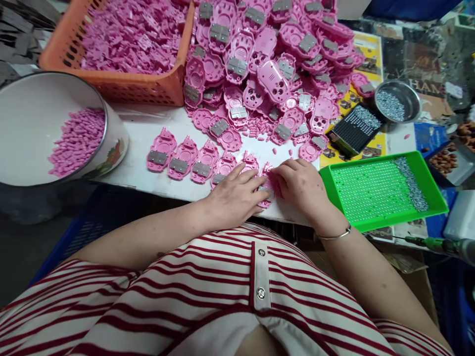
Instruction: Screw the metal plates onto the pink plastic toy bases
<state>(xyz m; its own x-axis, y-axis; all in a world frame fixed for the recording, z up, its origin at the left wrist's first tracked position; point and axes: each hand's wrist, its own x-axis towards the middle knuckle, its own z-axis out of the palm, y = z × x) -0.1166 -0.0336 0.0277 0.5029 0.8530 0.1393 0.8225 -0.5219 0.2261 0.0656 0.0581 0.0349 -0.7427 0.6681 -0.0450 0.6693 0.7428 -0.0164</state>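
Note:
A row of several pink plastic toy shell halves, with metal plates in them, lies along the front of the white table; one is the leftmost shell (162, 151). My left hand (235, 195) lies spread over the right part of this row, its fingertips resting on the rightmost shell (265, 199). At that shell's upper right edge, the fingers of my right hand (300, 185) are bent and pinched together. Whatever they hold is hidden behind them. Small pink parts (259, 127) are scattered just beyond the row.
A heap of pink shells (274, 81) covers the back. An orange basket (129, 84) and white enamel bowl (29, 123), both with pink parts, stand left. To the right are a green tray (374, 185) of screws, a black screw block (354, 128), a metal bowl (399, 101) and an electric screwdriver (441, 244).

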